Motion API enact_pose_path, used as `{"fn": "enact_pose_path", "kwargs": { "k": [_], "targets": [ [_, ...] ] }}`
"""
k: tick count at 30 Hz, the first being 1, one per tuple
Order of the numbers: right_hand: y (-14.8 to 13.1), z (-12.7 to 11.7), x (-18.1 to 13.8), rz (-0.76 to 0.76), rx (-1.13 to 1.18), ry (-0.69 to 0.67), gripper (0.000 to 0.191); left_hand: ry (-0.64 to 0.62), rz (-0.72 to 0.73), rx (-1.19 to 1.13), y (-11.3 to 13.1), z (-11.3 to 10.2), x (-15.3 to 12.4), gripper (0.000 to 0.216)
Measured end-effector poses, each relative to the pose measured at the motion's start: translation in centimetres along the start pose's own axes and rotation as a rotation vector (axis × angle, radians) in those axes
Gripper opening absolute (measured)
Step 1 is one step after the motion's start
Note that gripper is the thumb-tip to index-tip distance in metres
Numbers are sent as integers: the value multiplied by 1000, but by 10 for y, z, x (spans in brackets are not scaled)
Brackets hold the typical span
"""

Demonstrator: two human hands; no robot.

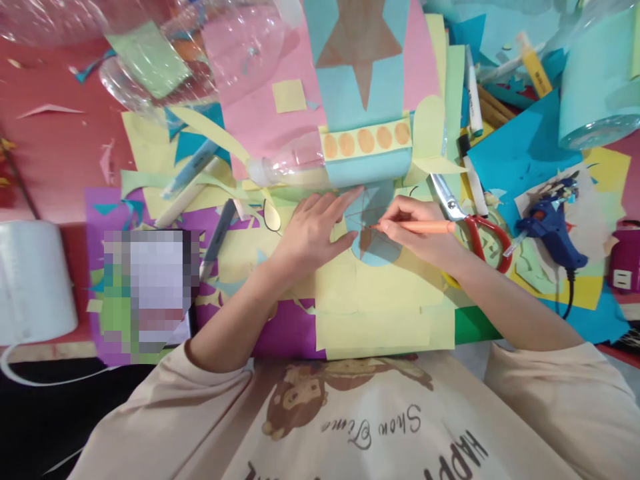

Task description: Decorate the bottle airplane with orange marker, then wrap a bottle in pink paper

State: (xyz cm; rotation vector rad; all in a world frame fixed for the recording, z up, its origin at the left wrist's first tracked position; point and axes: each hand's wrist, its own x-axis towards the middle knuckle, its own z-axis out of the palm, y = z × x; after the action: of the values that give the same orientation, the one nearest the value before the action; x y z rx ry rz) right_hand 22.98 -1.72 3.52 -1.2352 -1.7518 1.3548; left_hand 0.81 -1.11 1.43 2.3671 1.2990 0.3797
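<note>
The right hand (420,241) is closed around an orange pen (433,227), with the pen tip at a star (367,245) outlined and partly coloured brown on blue paper (383,257). The left hand (311,230) is open, palm down, with its thumb at the left edge of the blue paper. The blue paper lies between the hands, over yellow paper (380,293) on the bench (50,150). A wrapped bottle (350,172) lies sideways just beyond the hands. Scissors (475,230) lie beside the right forearm; a glue gun (550,230) lies farther right.
</note>
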Motion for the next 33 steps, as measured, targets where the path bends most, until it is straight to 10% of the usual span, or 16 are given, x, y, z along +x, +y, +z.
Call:
{"fn": "enact_pose_path", "kwargs": {
  "k": [33],
  "targets": [
    [-2, 2, 0, 14, -87, -7, 32, -2, -15, 5, 2, -1, -1, 54]
  ]
}}
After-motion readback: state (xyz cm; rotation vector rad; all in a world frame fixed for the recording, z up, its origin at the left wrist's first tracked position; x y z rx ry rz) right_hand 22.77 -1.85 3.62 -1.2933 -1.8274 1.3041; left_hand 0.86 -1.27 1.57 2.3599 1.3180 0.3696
